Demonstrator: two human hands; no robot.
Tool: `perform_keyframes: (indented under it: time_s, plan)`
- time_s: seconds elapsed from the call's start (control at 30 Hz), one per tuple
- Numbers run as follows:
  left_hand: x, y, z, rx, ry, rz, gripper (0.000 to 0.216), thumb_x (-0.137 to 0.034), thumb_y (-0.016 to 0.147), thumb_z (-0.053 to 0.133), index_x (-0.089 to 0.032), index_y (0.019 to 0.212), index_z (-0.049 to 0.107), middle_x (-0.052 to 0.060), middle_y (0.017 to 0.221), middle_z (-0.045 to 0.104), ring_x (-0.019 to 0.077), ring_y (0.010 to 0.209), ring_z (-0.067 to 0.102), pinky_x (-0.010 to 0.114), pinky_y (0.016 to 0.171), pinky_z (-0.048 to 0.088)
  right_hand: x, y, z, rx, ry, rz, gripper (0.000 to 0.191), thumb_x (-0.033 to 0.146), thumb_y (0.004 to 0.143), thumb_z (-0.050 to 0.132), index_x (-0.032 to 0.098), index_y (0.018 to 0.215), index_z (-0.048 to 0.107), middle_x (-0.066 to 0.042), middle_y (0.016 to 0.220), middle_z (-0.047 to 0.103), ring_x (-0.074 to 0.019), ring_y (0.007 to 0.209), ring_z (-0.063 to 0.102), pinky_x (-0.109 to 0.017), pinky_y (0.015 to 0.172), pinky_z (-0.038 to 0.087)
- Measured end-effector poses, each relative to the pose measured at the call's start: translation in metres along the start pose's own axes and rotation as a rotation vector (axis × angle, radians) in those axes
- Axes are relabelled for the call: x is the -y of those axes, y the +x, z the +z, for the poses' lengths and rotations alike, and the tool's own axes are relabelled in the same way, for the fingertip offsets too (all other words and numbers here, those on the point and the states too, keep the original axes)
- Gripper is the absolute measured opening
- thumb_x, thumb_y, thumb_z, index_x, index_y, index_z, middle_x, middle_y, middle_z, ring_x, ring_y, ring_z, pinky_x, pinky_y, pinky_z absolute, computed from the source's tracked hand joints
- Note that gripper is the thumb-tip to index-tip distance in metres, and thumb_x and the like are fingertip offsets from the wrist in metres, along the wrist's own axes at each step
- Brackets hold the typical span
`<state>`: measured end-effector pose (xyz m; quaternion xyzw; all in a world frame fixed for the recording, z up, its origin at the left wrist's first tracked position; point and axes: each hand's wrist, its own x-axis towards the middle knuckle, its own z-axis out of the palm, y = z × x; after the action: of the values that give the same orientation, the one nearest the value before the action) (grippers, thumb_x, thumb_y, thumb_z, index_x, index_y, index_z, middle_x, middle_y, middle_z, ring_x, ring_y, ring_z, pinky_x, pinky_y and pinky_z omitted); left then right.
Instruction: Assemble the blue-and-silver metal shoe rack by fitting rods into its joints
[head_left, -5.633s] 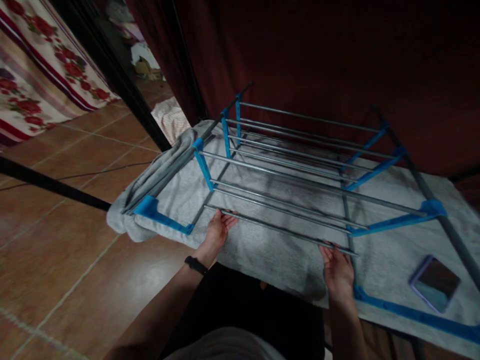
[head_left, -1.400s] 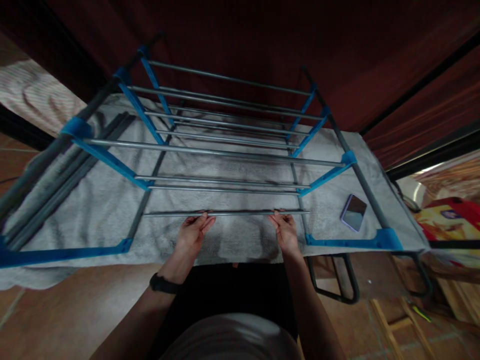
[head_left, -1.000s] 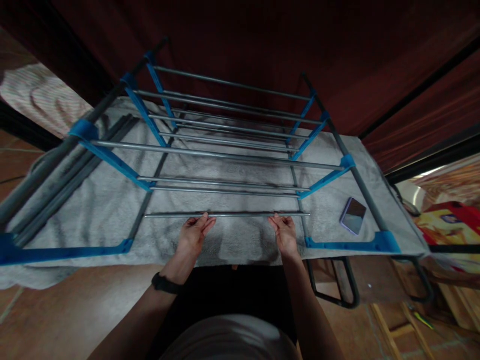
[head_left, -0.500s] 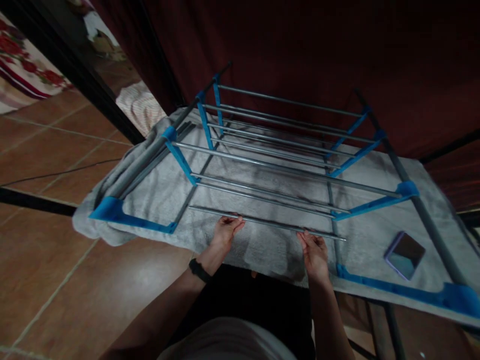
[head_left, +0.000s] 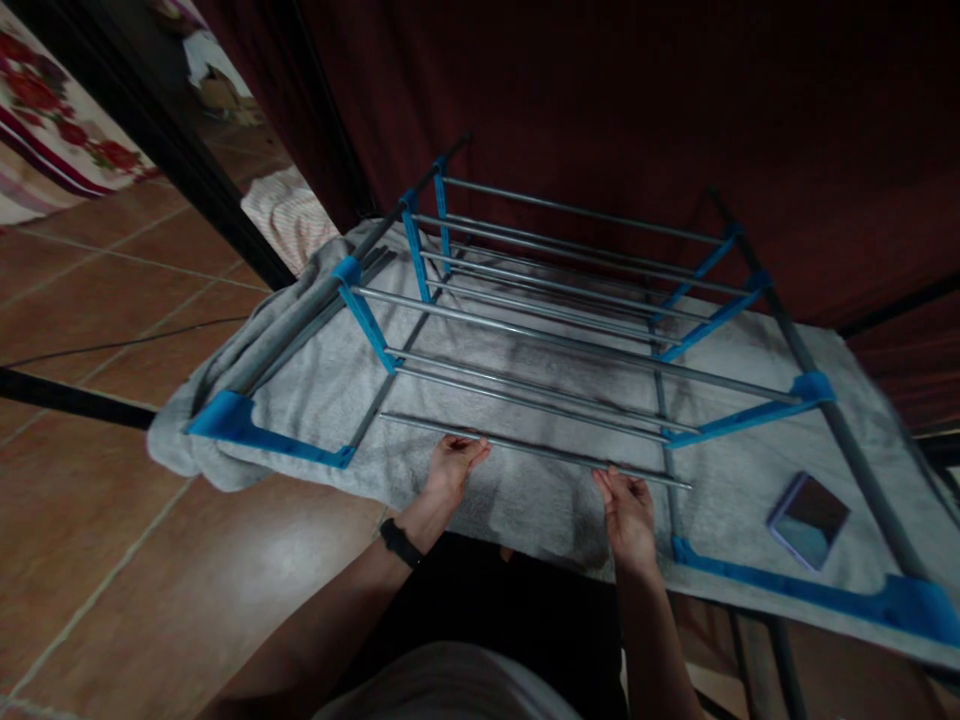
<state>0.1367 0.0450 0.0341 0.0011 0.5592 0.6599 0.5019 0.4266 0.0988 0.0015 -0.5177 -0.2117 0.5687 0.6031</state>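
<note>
A loose thin metal rod [head_left: 540, 452] lies crosswise between my hands, near the front edge of the grey cloth. Left of its middle, my left hand [head_left: 456, 465] pinches it between thumb and fingers. My right hand [head_left: 626, 500] pinches the same rod closer to its right end. Just beyond stands a rack frame [head_left: 577, 350] of grey tubes with blue plastic brackets and several metal crossbars. The rod's left end is close to the frame's lower left tube; its right end passes over or near the lower right tube, and I cannot tell whether they touch.
A phone [head_left: 808, 520] lies on the grey cloth [head_left: 517, 500] at the right, inside the frame's side. Blue corner pieces [head_left: 270, 440] sit at the front left and front right [head_left: 825, 590]. Behind hangs a dark red curtain [head_left: 600, 100]. Tiled floor [head_left: 97, 520] shows at left.
The view has shifted slightly, so the frame and cloth appear a little lower. Both hands keep their hold on the rod, with hardly any movement.
</note>
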Motion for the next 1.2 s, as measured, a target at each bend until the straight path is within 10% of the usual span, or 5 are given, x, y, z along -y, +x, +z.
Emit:
perform_keyframes:
  time_s: [1.2]
  plan:
    - [-0.008,-0.012,-0.001,0.014,-0.080,-0.053,0.030,-0.023,0.100,0.082,-0.018,0.077,0.063,0.006,0.075,0.076,0.0181,0.077,0.080,0.037,0.095,0.068,0.001,0.000,-0.002,0.047,0.010,0.002,0.042,0.046,0.077,0.098,0.028,0.081,0.059,0.003,0.080,0.076,-0.0179,0.083,0.081,-0.036,0.090,0.073]
